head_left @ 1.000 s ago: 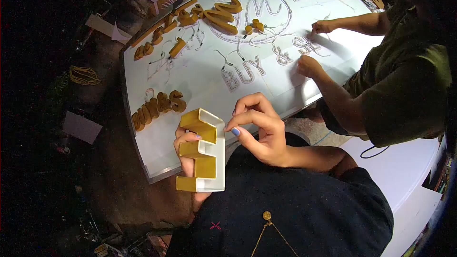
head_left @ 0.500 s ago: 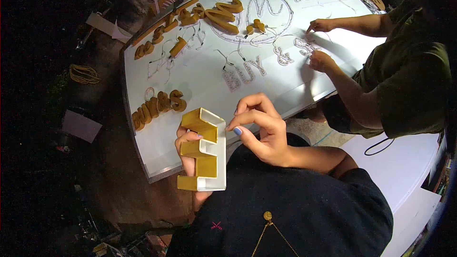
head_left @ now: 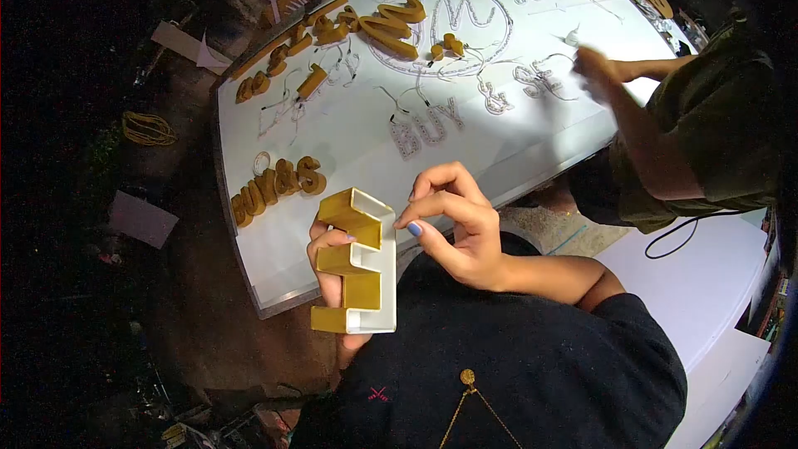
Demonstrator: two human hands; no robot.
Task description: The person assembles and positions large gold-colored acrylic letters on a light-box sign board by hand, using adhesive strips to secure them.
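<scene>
A hollow letter E (head_left: 362,291) with gold sides and a white inside is held upright in front of my chest. My left hand (head_left: 329,262) grips it from the left, with fingers wrapped round its arms and partly hidden behind it. At its upper right edge is my right hand (head_left: 455,224), fingers bent and thumb and fingertips close together against the rim. Whether those fingertips pinch anything small cannot be made out.
Beyond lies a white table (head_left: 499,150) bearing gold letters (head_left: 278,183), light strips shaped as letters (head_left: 426,129) and a large ring of lights (head_left: 509,29). A co-worker's hands (head_left: 594,71) are over its right side. A white board (head_left: 706,283) lies at the right.
The co-worker's hands have moved right, off the light-strip letters, and are closer together. My hands and the gold letter have hardly moved.
</scene>
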